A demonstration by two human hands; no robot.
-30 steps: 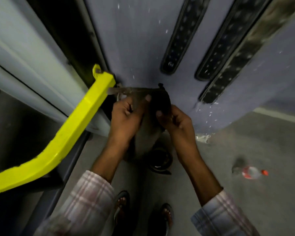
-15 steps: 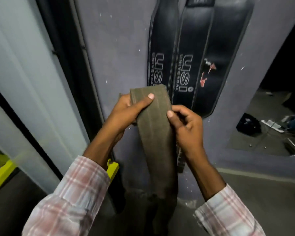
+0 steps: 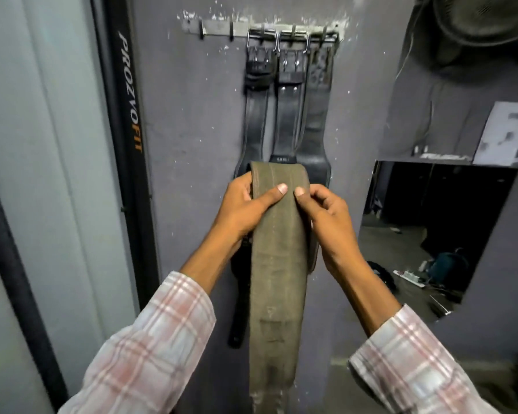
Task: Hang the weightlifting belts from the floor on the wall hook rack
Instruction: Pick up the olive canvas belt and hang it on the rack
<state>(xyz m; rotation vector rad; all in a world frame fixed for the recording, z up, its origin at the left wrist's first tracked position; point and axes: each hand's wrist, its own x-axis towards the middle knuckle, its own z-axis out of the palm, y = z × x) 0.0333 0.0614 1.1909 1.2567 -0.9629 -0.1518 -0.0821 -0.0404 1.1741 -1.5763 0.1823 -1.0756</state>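
Both my hands hold an olive-brown weightlifting belt [image 3: 277, 264] folded over in front of the grey wall. My left hand [image 3: 245, 209] grips its left edge with the thumb across the front. My right hand [image 3: 326, 216] pinches the right edge. The belt's long end hangs down toward the floor. High on the wall is a metal hook rack [image 3: 222, 29] with three black leather belts [image 3: 284, 112] hanging by their buckles from its right hooks. The left hooks are bare. The held belt sits well below the rack, covering the lower ends of the black belts.
A dark upright post [image 3: 129, 115] with PROZVOFIT lettering stands to the left of the wall. At the right, a mirror or opening [image 3: 431, 228] shows gear on a floor. A fan [image 3: 476, 22] hangs at the top right, above a white paper [image 3: 503, 132].
I have risen from the floor with the belt. My view has tilted up from the floor and yellow bar to the hook rack, and both hands have lifted the belt higher along the wall.
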